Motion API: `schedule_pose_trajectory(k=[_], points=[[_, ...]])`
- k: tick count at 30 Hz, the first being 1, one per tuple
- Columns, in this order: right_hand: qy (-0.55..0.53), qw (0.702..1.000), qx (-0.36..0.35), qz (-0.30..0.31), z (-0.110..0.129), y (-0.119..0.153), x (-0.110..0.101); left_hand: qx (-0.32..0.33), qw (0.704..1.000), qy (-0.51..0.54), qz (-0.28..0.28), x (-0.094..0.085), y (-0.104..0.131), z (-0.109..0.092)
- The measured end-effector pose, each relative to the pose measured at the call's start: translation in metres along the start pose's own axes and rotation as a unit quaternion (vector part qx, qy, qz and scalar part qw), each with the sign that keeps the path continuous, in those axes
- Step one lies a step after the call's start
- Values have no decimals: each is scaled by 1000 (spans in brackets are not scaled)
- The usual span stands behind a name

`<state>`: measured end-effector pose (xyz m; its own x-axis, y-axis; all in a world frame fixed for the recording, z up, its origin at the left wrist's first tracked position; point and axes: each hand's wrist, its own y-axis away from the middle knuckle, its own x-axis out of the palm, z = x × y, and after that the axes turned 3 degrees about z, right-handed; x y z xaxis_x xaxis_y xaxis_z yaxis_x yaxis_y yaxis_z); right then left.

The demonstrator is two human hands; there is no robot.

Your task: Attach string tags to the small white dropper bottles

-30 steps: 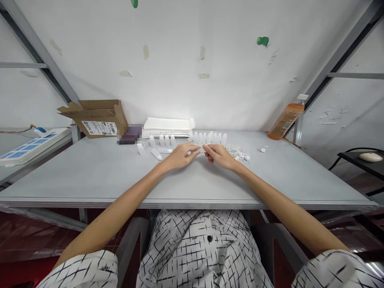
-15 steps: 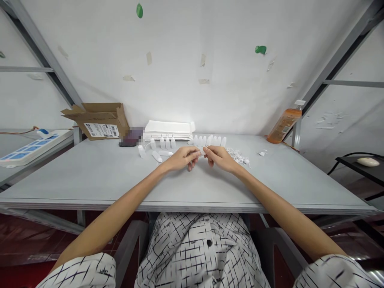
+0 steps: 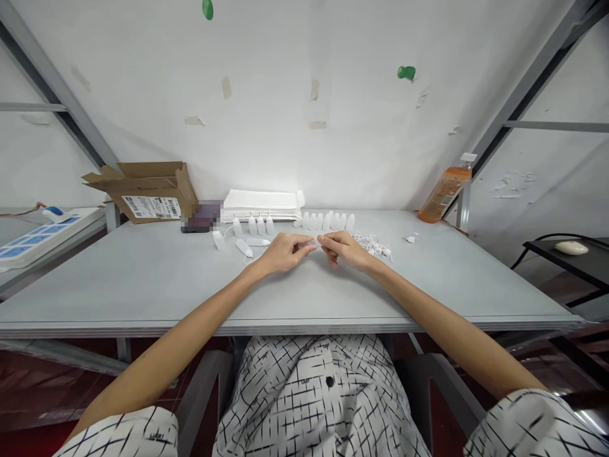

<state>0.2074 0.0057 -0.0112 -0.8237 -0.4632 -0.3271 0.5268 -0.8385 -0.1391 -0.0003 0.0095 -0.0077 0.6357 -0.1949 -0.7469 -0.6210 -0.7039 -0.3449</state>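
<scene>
Bottle (image 3: 307,244), small, translucent & mostly hidden by fingers, is btwn both hands over mid worktop (image 3: 304,298), from what I get on my feed. My L hand (image 3: 285,252) has it pinched btwn thumb & forefinger. My R hand (image 3: 346,249) is right at its other end, fingers curled in narrow; can't tell if they grip anything. Just behind I've got a row of whitish bottles (image 3: 328,221), & beside the R wrist a pile of white corded caps (image 3: 373,244). Off L: capped bottles (image 3: 261,226), some upright, a couple lying flat. Along the back I see a stack of white sheets (image 3: 261,206), an open cardboard box (image 3: 155,190) far L, & an orange drink bottle (image 3: 445,190) leaning far R.
</scene>
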Motion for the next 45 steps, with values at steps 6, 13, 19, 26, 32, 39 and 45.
schedule_pose_trajectory(k=[6,13,19,26,32,39,45], points=[[-72,997,27,17,0,2,1,28,995,-86,-38,4,3,1],[-26,999,15,-42,10,1,1,-15,997,-24,-72,3,0,1],[20,999,-20,-39,14,4,-4,-38,997,49,-44,-3,0,-4],[82,996,-2,23,-4,0,0,-61,996,58,-14,1,2,10],[120,993,3,21,-8,-2,-2,-73,995,65,-5,3,2,8],[125,991,-28,-27,-1,-6,2,-94,986,140,13,2,1,0],[71,980,-37,-182,5,-4,-12,-114,948,297,29,-2,0,1]])
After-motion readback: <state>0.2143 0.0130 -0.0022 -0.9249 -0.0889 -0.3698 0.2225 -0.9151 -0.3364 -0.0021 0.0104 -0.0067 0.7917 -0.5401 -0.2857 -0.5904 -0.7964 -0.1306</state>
